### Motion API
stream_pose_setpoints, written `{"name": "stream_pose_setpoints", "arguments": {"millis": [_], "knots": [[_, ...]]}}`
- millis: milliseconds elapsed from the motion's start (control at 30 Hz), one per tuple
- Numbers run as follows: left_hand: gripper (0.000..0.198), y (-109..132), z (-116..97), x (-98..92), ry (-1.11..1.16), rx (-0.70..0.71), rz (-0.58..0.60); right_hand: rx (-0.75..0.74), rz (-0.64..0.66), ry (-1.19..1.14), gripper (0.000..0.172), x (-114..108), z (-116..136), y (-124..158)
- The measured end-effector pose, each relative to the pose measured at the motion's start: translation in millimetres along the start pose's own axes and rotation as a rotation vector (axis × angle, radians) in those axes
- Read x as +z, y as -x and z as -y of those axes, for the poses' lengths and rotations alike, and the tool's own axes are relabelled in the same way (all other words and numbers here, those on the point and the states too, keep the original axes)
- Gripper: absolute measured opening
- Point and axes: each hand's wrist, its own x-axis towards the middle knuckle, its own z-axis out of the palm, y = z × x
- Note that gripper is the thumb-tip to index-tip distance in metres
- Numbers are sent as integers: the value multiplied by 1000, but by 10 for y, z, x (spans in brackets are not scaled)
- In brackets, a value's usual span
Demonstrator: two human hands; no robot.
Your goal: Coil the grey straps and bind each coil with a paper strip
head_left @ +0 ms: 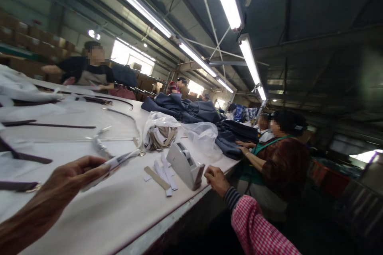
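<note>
My left hand [74,173] pinches a belt bundle [119,160] in clear wrapping, with a metal ring at its far end, above the white table [89,223]. At the cutting end of a grey tape dispenser [182,165], near the table's edge, is my right hand [217,179]. Its fingers are curled together; whether they hold a bit of tape is too small to tell. White and beige strips [161,177] lie left of the dispenser. Behind them sits a clear bag of beige strips [161,135].
Dark blue garments [185,107] are heaped farther back beside crumpled clear plastic [205,137]. Dark belts [60,126] and plastic wrapping lie to the left. One person [269,159] stands at the right edge, another [86,69] across the table.
</note>
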Motion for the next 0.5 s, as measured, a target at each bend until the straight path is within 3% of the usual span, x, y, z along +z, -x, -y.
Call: {"name": "stream_pose_setpoints", "arguments": {"millis": [100,200,333,500], "knots": [[56,139,-219,3,153,30,70,-61,9,93,22,-36,-20,99],[47,188,-257,55,205,68,97,-108,55,102,24,112,86,226],[38,242,-226,152,206,102,111,-179,238,-194,34,700,556,515],[37,316,-232,203,95,185,76,-133,441,-674,35,1555,1229,843]]}}
